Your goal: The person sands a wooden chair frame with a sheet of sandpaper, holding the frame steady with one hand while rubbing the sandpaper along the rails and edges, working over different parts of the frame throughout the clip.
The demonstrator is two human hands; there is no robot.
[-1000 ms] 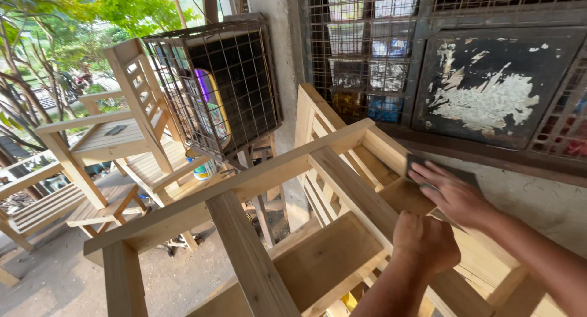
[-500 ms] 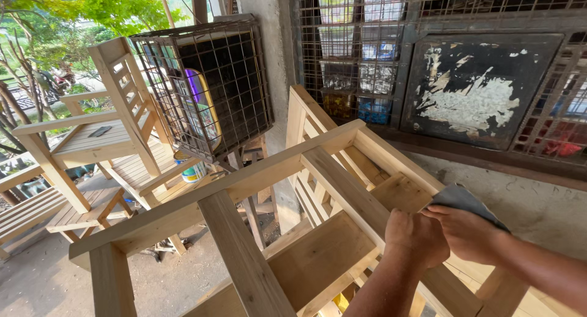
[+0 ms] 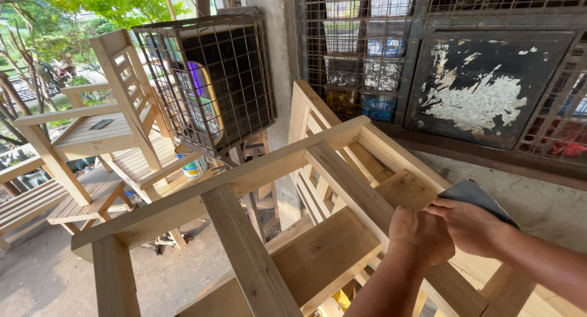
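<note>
An unfinished pale wooden chair frame [image 3: 257, 176] lies tilted in front of me. My left hand [image 3: 419, 234] is closed in a fist around one of its slanted rails [image 3: 348, 182]. Right beside it, my right hand [image 3: 472, 226] presses a dark grey sheet of sandpaper [image 3: 476, 196] against the frame's side board [image 3: 403, 188]. The two hands touch each other. The sheet's far edge sticks out beyond my fingers.
A wire cage [image 3: 211, 78] with coloured items inside sits tilted behind the frame. Finished wooden chairs [image 3: 116, 127] stand at the left, with a paint can [image 3: 192, 165] under the cage. A mesh grille and a dark peeling panel [image 3: 483, 90] cover the wall at the right.
My right hand slid the sandpaper down the board toward me until it met my left hand. The left fist stayed on the rail. The view shifted slightly.
</note>
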